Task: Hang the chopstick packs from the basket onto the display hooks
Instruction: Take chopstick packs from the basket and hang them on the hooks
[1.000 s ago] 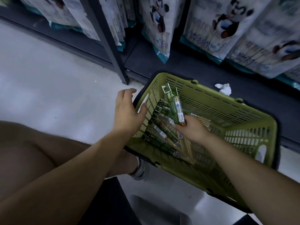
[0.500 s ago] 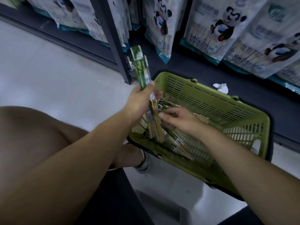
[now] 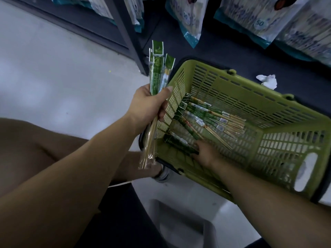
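Left hand [image 3: 148,104] clamps tight round a bundle of chopstick packs [image 3: 157,72], headers up at twelve o'clock. At its three o'clock, the green basket [image 3: 250,97] holds loose packs [image 3: 206,115]. Right hand [image 3: 206,155] is inside, fingertips on one; I cannot tell its grip.

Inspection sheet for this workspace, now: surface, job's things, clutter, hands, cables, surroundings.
Surface: pale floor; green basket by the shelf base.
Job's things: held chopstick packs, several, outside the basket; loose chopstick packs lie on the basket bottom.
Clutter: crumpled white paper on the shelf base.
Hands: left hand grips the held chopstick packs; right hand touches a pack in the basket, grip unclear.
Cables: nothing seen.
Surroundings: shelf upright, hanging bags; display hooks not in view.
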`<state>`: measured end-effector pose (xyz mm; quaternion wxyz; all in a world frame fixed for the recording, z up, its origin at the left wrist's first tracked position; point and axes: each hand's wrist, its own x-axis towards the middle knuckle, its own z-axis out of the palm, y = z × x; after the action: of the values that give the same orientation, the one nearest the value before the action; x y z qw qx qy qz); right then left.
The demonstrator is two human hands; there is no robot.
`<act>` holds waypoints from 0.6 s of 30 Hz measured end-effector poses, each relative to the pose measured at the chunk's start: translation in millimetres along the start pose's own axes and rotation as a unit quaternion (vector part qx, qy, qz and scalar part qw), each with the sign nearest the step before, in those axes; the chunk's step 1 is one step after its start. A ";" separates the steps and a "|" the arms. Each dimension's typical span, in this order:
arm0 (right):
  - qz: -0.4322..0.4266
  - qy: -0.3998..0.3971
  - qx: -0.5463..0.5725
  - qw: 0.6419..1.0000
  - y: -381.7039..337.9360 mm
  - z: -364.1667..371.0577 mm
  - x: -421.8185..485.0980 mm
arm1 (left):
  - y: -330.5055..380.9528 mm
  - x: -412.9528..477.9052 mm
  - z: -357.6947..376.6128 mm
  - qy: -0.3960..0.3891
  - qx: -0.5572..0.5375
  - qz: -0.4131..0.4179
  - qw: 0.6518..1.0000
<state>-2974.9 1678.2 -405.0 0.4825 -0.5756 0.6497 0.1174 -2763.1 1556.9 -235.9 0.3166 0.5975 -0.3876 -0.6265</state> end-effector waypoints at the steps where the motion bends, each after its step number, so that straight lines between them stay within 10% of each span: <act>1: 0.001 -0.010 -0.010 1.000 -0.9 0.6 2.6 | 0.0 0.2 0.7 0.002 0.003 0.004 1.000; 18: -0.020 -0.161 -0.061 0.985 3.8 -18.3 15.0 | -1.4 5.8 7.4 0.013 0.007 -0.006 1.000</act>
<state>-2985.3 1656.9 -408.7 0.5470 -0.5904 0.5435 0.2384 -2770.9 1553.4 -240.1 0.3133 0.6100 -0.3846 -0.6179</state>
